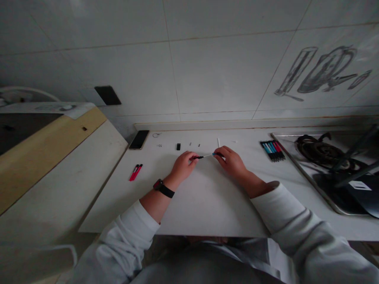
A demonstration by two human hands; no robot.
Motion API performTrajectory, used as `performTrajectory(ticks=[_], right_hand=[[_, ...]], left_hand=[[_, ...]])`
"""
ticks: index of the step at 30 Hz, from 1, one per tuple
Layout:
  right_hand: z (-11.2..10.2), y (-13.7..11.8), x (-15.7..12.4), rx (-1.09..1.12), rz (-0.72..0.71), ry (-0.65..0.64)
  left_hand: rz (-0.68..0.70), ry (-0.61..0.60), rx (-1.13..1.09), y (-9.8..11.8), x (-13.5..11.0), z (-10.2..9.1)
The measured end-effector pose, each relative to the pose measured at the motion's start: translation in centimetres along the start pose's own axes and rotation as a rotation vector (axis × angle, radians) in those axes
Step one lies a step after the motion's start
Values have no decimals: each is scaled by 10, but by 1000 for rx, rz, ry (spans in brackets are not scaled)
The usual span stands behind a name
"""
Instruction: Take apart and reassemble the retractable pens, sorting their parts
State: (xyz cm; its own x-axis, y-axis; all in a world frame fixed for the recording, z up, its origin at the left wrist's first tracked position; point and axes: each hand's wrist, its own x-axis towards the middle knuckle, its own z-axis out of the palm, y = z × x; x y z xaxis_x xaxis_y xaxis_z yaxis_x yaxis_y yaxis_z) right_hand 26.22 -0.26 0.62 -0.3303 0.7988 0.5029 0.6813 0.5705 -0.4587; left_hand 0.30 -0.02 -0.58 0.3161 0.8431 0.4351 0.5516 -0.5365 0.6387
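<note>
Starting big, counter: white top running left to right, with all the stuff on its far half.
Stove: far right, black burner in a metal tray, well apart from the hands.
Left hand: watch on the wrist, fingers closed in a tight pinch on the black end of the pen.
Right hand: fingertips pinched shut on the blue end, other fingers curled under.
Phone: dark, lying flat at the far left by the wall.
Bunch of pens: side by side between the right hand and the stove, red, blue and black mixed.
Red pens: two, touching, close to the left edge. My guess is a stray elbow could knock them off.
Pen: stretched roughly level between both hands, just above the middle of the counter. Only fingertips have it, so if a pinch slips I reckon it drops or springs apart.
Loose bits: black piece, white stick and some specks, too small to identify, in a row just beyond the hands. A sleeve could sweep them away, and pale ones would be hard to find on white.
</note>
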Motion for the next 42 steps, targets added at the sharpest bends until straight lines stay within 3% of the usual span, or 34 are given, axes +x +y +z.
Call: performTrajectory(ticks=[12,31,42], right_hand=[[5,-9,-1,19,-125,-149],[5,-10,-1,-24,-185,-148],[5,-13,-1,-24,-150,-151]], left_hand=[[29,-94,-23,9,-1,1],[7,-150,4,9,-2,2],[18,-71,-111,7,-3,4]])
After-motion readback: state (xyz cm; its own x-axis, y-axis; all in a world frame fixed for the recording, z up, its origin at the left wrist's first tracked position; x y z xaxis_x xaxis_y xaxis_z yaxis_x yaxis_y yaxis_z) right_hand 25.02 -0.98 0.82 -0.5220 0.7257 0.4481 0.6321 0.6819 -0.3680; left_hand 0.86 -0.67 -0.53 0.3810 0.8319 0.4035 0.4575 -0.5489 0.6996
